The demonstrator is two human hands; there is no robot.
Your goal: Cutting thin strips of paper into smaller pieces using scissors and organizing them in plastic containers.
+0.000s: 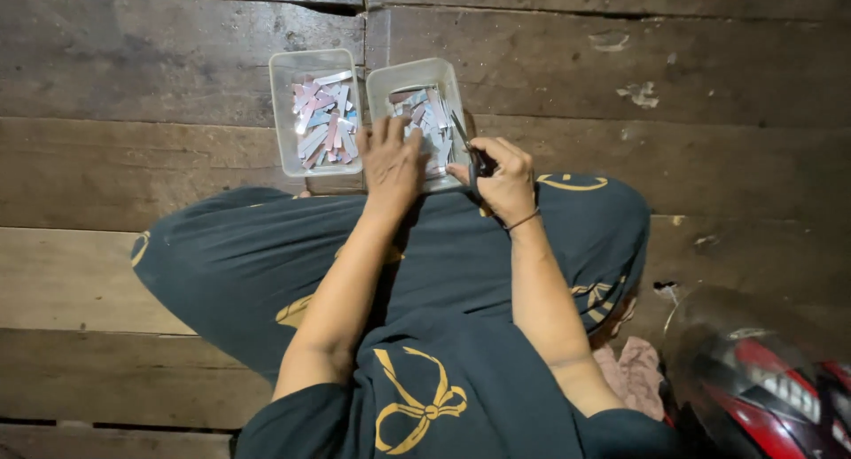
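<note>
Two clear plastic tubs stand side by side on the wooden floor in front of my crossed legs. The left tub point(282, 113) and the right tub point(383, 80) both hold several small pink, blue and white strips. My left hand point(390, 158) reaches palm down into the near edge of the right tub, fingers spread over the strips. My right hand point(503, 177) is closed around the dark handles of a pair of scissors point(466, 144), whose blades point up over the right tub's near right corner.
Dark worn floorboards point(620, 78) stretch all around. A red and black helmet point(762, 379) lies at the lower right beside a pink cloth point(634, 370). My legs in dark trousers with yellow print point(266, 255) fill the middle.
</note>
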